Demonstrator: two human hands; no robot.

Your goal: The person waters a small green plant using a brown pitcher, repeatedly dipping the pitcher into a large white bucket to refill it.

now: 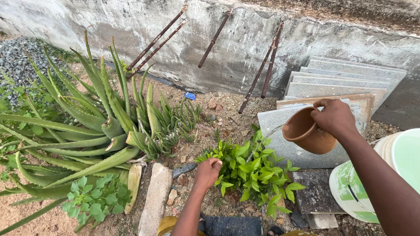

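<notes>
- Right hand point(336, 118): fingers wrapped over the rim of a brown mug point(307, 132), which was held tilted above the stone slabs point(341, 81), mouth turned left.
- Water: a thin stream point(267, 133) arced from the mug's lip down toward the shrub point(251, 168).
- Left hand point(208, 171): fingers curled closed at the shrub's left edge, touching its leaves; whether they gripped a stem could not be told.
- Shrub: small, bright green, rooted in stony soil between the two hands.
- Aloe point(100, 126): a large clump with long fleshy leaves, left of the shrub and apart from it.
- Bucket point(385, 175): white and green, at the right edge, under the right forearm.
- Wall point(245, 39): rough concrete behind the bed, with rusty rods point(214, 39) leaning against it.
- Block point(155, 199): a pale oblong stone lying in the soil, left of the left forearm.
</notes>
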